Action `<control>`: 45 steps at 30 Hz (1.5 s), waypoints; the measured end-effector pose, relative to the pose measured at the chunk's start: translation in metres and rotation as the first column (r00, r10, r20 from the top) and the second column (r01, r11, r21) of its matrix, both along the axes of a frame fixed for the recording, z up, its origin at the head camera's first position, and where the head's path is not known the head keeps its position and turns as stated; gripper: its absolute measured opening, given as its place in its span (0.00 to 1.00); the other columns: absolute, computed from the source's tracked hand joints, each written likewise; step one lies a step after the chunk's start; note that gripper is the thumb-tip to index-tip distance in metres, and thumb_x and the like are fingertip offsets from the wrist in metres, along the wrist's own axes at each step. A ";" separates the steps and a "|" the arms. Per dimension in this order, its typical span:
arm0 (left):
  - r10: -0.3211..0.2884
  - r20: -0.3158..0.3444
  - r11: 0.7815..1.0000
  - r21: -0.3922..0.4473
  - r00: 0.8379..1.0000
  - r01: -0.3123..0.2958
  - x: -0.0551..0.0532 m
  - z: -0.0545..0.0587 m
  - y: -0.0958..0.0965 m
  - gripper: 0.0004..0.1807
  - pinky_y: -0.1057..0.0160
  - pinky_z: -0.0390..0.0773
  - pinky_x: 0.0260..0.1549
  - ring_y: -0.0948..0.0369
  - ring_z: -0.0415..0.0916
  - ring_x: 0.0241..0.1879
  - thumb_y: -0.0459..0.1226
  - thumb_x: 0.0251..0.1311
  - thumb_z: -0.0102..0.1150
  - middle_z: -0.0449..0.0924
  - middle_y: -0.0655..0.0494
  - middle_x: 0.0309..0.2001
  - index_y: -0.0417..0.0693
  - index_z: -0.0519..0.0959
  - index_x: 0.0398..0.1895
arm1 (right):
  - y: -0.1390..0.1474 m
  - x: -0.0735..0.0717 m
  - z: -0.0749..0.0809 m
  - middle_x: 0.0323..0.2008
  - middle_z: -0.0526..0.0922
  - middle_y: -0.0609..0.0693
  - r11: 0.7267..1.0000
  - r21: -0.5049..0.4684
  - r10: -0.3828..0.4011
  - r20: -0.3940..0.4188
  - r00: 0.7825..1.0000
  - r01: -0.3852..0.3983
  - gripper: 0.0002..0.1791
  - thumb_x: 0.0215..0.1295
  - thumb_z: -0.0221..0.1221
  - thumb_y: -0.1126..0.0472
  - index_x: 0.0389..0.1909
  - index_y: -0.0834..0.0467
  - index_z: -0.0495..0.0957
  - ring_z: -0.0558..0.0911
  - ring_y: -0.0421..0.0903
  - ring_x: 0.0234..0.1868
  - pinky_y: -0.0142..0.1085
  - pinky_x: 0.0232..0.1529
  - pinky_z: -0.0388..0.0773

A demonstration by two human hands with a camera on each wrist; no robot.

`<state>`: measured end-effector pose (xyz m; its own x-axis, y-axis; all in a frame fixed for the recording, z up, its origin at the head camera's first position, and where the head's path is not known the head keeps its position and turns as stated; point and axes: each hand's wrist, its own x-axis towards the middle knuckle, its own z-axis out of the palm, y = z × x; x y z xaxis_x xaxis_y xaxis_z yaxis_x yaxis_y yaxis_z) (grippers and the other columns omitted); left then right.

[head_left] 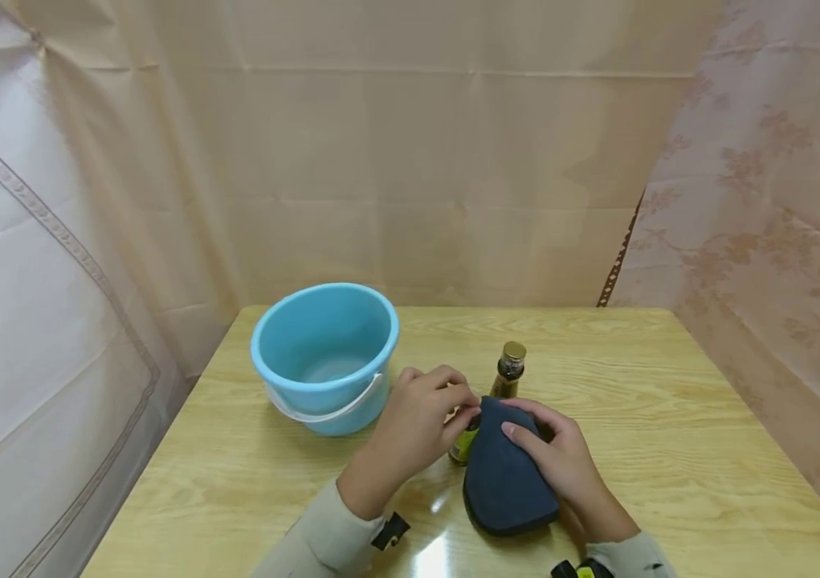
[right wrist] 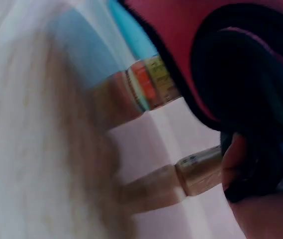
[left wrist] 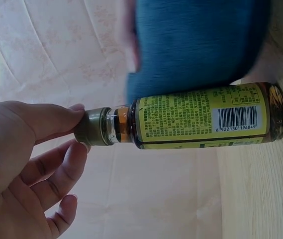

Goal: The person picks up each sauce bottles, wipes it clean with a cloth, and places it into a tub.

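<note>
Left hand [head_left: 418, 417]: fingers clamped on yellow-labelled bottle [left wrist: 201, 119]. Right hand [head_left: 565, 453]: fingers clamped on blue cloth item [head_left: 505, 478], right of bottle.

Soft, even light fills the head view, with white glare on the worktop [head_left: 670, 449]. In the left wrist view the bottle label [left wrist: 196, 119] is sharp; the right wrist view is dimmer, its left side heavily blurred.

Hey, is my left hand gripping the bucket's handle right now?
No, your left hand pinches the cap of a yellow-labelled bottle.
</note>
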<state>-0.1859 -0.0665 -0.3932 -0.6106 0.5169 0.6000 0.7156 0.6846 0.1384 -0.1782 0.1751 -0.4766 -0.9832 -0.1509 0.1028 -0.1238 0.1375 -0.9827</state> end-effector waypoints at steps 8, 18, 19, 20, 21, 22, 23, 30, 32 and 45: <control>0.001 0.015 1.000 -0.010 1.000 0.000 -0.003 0.000 0.003 0.03 0.61 0.71 0.40 0.68 0.80 0.37 0.46 0.63 0.73 0.84 0.66 0.42 0.63 0.89 0.36 | 0.002 0.000 0.004 0.47 0.85 0.54 0.997 -0.077 -0.024 -0.089 0.996 0.017 0.21 0.75 0.61 0.62 0.66 0.58 0.78 0.89 0.49 0.46 0.44 0.42 0.87; 0.002 0.009 1.000 -0.004 1.000 -0.002 -0.003 -0.003 0.001 0.03 0.61 0.71 0.40 0.68 0.81 0.38 0.47 0.63 0.73 0.84 0.67 0.42 0.63 0.89 0.37 | 0.001 -0.001 -0.002 0.49 0.85 0.55 0.997 -0.071 -0.017 -0.035 0.999 0.014 0.21 0.74 0.63 0.59 0.65 0.57 0.78 0.88 0.49 0.48 0.45 0.43 0.87; 0.002 0.009 1.000 -0.006 1.000 -0.002 -0.003 -0.003 0.001 0.03 0.61 0.71 0.40 0.68 0.81 0.37 0.47 0.63 0.73 0.84 0.67 0.42 0.63 0.89 0.37 | 0.001 -0.001 -0.002 0.49 0.85 0.55 0.997 -0.071 -0.015 -0.036 0.999 0.013 0.21 0.74 0.63 0.59 0.65 0.57 0.78 0.88 0.49 0.48 0.45 0.43 0.87; 0.002 0.009 1.000 -0.007 1.000 -0.002 -0.003 -0.002 0.001 0.03 0.61 0.71 0.40 0.68 0.80 0.37 0.47 0.63 0.73 0.84 0.67 0.42 0.63 0.89 0.37 | 0.001 -0.001 -0.001 0.49 0.85 0.55 0.997 -0.072 -0.014 -0.036 0.999 0.012 0.21 0.74 0.63 0.59 0.66 0.57 0.78 0.88 0.49 0.48 0.45 0.43 0.87; 0.003 0.008 1.000 -0.009 1.000 -0.003 -0.003 -0.002 0.001 0.03 0.61 0.71 0.40 0.68 0.80 0.37 0.47 0.63 0.73 0.84 0.67 0.42 0.63 0.89 0.37 | 0.001 -0.001 -0.001 0.49 0.85 0.55 0.997 -0.073 -0.013 -0.037 0.999 0.010 0.21 0.74 0.62 0.60 0.66 0.57 0.78 0.88 0.50 0.48 0.45 0.43 0.87; 0.006 0.006 1.000 -0.011 1.000 -0.006 -0.002 -0.002 0.001 0.03 0.61 0.71 0.40 0.68 0.80 0.37 0.47 0.63 0.73 0.84 0.67 0.42 0.63 0.89 0.37 | 0.001 0.000 -0.001 0.49 0.85 0.55 0.997 -0.074 -0.011 -0.037 0.999 0.008 0.21 0.74 0.62 0.60 0.66 0.57 0.78 0.89 0.50 0.48 0.45 0.43 0.87; 0.007 0.006 1.000 -0.013 1.000 -0.007 -0.002 -0.002 0.002 0.03 0.61 0.71 0.40 0.68 0.80 0.37 0.47 0.63 0.73 0.84 0.67 0.42 0.63 0.89 0.37 | 0.001 0.000 0.000 0.49 0.85 0.55 0.997 -0.075 -0.010 -0.037 0.999 0.007 0.21 0.74 0.62 0.60 0.66 0.57 0.78 0.89 0.50 0.47 0.45 0.43 0.87; 0.010 0.013 1.000 -0.015 1.000 -0.010 -0.001 -0.002 0.001 0.03 0.61 0.71 0.40 0.68 0.80 0.37 0.46 0.63 0.73 0.84 0.67 0.41 0.63 0.89 0.36 | 0.002 -0.003 -0.004 0.53 0.85 0.57 1.000 -0.025 0.009 0.053 0.999 -0.008 0.22 0.73 0.64 0.56 0.65 0.54 0.79 0.89 0.51 0.48 0.45 0.43 0.87; 0.006 0.012 1.000 -0.008 1.000 -0.006 -0.002 -0.003 0.000 0.02 0.61 0.70 0.40 0.68 0.80 0.37 0.46 0.63 0.73 0.84 0.67 0.41 0.63 0.89 0.36 | 0.003 -0.006 -0.010 0.55 0.85 0.55 0.998 0.052 0.022 0.091 0.996 -0.027 0.21 0.71 0.66 0.53 0.63 0.51 0.81 0.88 0.50 0.50 0.42 0.45 0.86; -0.015 0.004 1.000 0.012 1.000 0.015 -0.002 -0.004 0.001 0.02 0.61 0.70 0.40 0.68 0.80 0.36 0.45 0.62 0.74 0.84 0.66 0.41 0.62 0.89 0.35 | 0.005 -0.007 -0.015 0.57 0.84 0.54 0.980 0.195 0.025 0.123 0.992 -0.049 0.21 0.68 0.68 0.49 0.60 0.47 0.83 0.86 0.48 0.50 0.38 0.45 0.84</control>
